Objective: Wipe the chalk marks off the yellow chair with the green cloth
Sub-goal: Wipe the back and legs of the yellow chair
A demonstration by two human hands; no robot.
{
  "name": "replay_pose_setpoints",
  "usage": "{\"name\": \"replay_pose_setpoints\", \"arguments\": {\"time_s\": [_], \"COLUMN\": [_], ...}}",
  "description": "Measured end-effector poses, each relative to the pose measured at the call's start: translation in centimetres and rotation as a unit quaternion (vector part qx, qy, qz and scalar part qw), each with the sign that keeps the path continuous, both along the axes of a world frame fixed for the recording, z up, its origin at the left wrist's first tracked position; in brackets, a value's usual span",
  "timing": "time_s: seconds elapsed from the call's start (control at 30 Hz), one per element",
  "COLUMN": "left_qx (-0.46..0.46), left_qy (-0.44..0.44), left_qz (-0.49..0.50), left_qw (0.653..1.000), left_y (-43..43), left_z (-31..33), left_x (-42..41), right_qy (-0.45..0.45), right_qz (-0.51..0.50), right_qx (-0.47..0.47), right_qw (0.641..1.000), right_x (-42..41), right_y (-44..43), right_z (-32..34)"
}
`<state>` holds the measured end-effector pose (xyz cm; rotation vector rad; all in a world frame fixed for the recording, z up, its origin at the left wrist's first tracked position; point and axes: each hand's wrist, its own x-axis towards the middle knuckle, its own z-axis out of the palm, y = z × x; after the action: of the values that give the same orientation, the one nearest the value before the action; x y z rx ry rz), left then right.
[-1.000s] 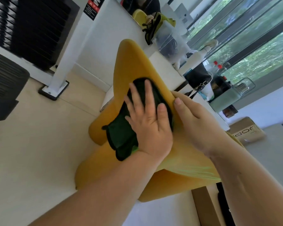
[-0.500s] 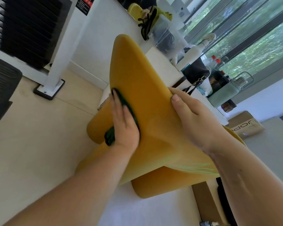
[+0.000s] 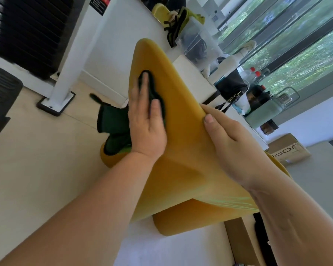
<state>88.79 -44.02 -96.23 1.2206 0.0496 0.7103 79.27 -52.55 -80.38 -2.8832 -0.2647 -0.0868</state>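
Yellow fabric fills the middle of the view: a yellow upholstered chair (image 3: 183,160) with a rounded, padded back sits between the person's two arms. The left hand (image 3: 146,123) lies flat on a dark green cloth (image 3: 113,127), fingers straight, and presses it against the back panel near the panel's left edge. Part of the cloth is under the palm, and the rest hangs loose past that edge, over the pale wooden floor (image 3: 37,169). The right hand (image 3: 236,148) grasps the opposite edge of the back, with the thumb on the front face and the fingers wrapped behind it, steadying the chair.

I judge the wiping to be well under way. The broad stretch of fabric between the hands shows no clear chalk. Low on the right there are faint pale-green streaks, and I cannot tell whether they are leftover marks or only light. The strip under the right hand and the seat below are hidden, so they may need a pass.

A white desk leg (image 3: 65,73) and a black office chair (image 3: 0,104) stand to the left, well apart from the work. Behind the chair are a clear plastic box (image 3: 196,45), a black bag (image 3: 231,87) and a cardboard box (image 3: 288,148). Nothing lies on the fabric itself. Only the steadying hand blocks the cloth's path.
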Motion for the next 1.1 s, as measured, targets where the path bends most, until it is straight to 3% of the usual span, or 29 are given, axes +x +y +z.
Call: {"name": "replay_pose_setpoints", "arguments": {"time_s": [0.1,0.2,0.43,0.6,0.83,0.97,1.1], "left_qx": [-0.06,-0.034,-0.003,0.015,-0.134,-0.057,-0.017], "left_qy": [0.08,0.097,0.036,0.039,0.091,0.11,0.077], "left_qz": [-0.087,-0.108,-0.058,-0.036,-0.118,-0.102,-0.078], "left_qw": [0.991,0.989,0.998,0.998,0.98,0.987,0.994], "left_y": [-1.3,-3.5,-5.4,0.2,-0.6,-4.4,-6.4], "left_z": [-4.3,-6.4,1.1,3.0,-2.5,-4.4,0.4], "left_x": [0.2,-2.0,-7.7,-2.7,0.4,-3.9,-8.5], "right_qy": [-0.001,-0.002,-0.002,-0.001,-0.005,-0.021,-0.027], "right_qz": [0.006,0.006,-0.001,0.009,0.015,0.008,-0.005], "right_qx": [0.001,-0.005,-0.018,-0.009,-0.018,-0.029,-0.039], "right_qw": [1.0,1.0,1.0,1.0,1.0,0.999,0.999], "right_x": [0.2,0.2,-0.6,-0.5,0.2,-0.4,-0.5], "right_y": [0.0,0.1,0.5,0.1,0.0,-0.1,0.3], "right_z": [0.1,0.1,0.3,0.0,0.2,0.0,-0.1]}}
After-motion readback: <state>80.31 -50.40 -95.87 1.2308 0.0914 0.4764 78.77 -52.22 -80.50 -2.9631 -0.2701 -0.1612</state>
